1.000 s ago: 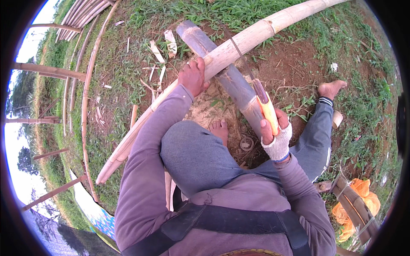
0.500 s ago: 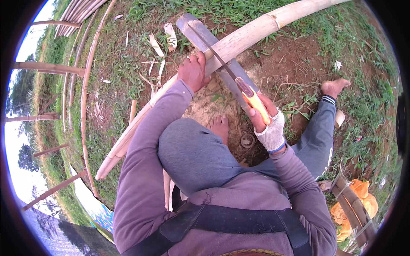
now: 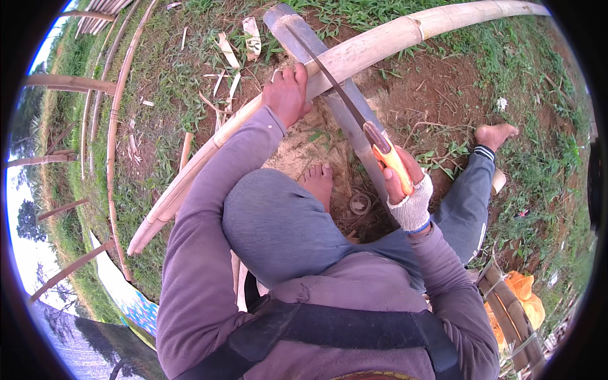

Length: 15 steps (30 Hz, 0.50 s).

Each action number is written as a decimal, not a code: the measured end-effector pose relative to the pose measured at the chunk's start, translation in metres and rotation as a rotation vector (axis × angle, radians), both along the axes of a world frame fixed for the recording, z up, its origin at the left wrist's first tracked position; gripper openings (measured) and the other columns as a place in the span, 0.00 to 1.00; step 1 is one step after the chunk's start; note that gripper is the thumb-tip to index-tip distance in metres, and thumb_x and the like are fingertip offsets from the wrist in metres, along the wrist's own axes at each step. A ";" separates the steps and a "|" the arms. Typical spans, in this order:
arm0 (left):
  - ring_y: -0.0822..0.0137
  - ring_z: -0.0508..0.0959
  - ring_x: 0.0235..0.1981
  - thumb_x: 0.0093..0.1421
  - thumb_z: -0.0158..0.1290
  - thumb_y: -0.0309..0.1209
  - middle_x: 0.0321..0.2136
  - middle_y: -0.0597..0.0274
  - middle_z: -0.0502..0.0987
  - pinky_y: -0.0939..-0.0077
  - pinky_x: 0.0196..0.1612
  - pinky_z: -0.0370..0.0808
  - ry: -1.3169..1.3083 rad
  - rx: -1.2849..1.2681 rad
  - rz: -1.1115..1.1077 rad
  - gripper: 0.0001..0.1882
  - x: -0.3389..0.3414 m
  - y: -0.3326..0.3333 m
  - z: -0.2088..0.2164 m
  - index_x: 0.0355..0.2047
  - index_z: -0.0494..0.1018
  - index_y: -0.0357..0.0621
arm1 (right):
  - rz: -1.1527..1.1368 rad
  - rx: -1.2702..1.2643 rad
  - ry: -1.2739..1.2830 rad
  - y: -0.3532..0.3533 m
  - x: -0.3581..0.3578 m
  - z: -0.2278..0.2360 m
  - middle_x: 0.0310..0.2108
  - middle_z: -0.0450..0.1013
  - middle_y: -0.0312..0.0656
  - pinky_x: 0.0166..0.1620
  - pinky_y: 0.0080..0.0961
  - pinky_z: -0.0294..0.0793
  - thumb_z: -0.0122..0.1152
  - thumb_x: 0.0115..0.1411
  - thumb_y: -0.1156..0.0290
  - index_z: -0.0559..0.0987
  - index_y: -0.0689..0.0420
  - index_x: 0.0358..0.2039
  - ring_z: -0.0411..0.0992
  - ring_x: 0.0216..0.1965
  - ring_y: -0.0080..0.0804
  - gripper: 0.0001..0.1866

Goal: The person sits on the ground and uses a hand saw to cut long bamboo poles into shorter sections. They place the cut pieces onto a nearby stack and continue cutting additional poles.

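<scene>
Two grips: one left grip (image 3: 287,94) and one right grip (image 3: 408,183). One saw (image 3: 342,94). Two large bamboo poles cross at upper centre: one pale pole (image 3: 373,49), one grey pole (image 3: 352,132). Two bare feet: one at centre (image 3: 318,183), one at right (image 3: 496,135). Two broad pale husks (image 3: 252,38) at upper centre, plus thinner slivers too tangled to count. One round disc (image 3: 360,204) near centre. One orange bag (image 3: 534,309) at lower right. At least five crossbars (image 3: 69,82) along the left; the stacked poles (image 3: 104,14) at upper left cannot be counted.
</scene>
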<state>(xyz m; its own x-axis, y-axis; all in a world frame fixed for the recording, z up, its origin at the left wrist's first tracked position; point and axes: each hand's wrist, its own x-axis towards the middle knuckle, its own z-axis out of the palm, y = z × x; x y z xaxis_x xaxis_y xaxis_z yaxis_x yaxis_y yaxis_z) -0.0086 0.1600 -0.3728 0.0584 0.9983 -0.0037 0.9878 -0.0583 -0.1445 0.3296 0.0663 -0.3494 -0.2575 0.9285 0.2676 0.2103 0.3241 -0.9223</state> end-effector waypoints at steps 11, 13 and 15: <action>0.48 0.82 0.53 0.53 0.74 0.54 0.52 0.49 0.75 0.48 0.46 0.86 -0.045 0.016 -0.002 0.56 -0.004 -0.005 0.003 0.71 0.57 0.37 | 0.007 -0.038 -0.067 -0.015 0.015 0.004 0.52 0.84 0.52 0.55 0.36 0.82 0.68 0.72 0.65 0.77 0.64 0.64 0.85 0.51 0.43 0.24; 0.48 0.82 0.54 0.54 0.73 0.55 0.52 0.50 0.75 0.48 0.47 0.85 -0.047 0.006 0.007 0.56 0.000 -0.001 0.002 0.71 0.57 0.37 | -0.016 -0.024 -0.015 -0.015 0.015 0.001 0.51 0.84 0.53 0.55 0.37 0.82 0.68 0.72 0.65 0.79 0.65 0.61 0.85 0.51 0.44 0.23; 0.48 0.82 0.54 0.55 0.72 0.55 0.53 0.50 0.76 0.49 0.47 0.85 -0.059 -0.007 0.018 0.55 0.005 -0.003 -0.001 0.71 0.57 0.38 | -0.032 0.003 -0.084 0.016 -0.018 0.004 0.52 0.84 0.54 0.55 0.37 0.82 0.69 0.71 0.65 0.79 0.65 0.61 0.85 0.51 0.45 0.23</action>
